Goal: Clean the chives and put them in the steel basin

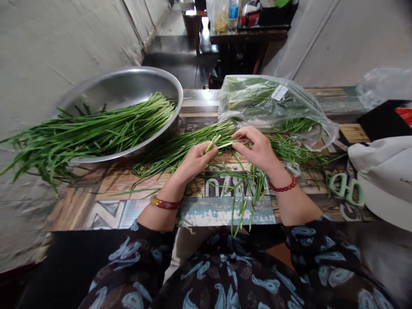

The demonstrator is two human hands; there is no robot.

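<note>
1. Many green stalks lie in a steel bowl, leaves over its rim;
2. another pile rests on the table;
3. left hand: thumb and fingers closed on a few pale-ended stems;
4. right hand: thumb and fingertips slightly apart at the stems; cannot tell whether they grip;
5. plastic bag with more greens;
6. scissors, beside a cap.

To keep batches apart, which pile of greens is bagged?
The pile beyond the right hand, in the clear bag; others lie unwrapped in the bowl and on the table.
</note>
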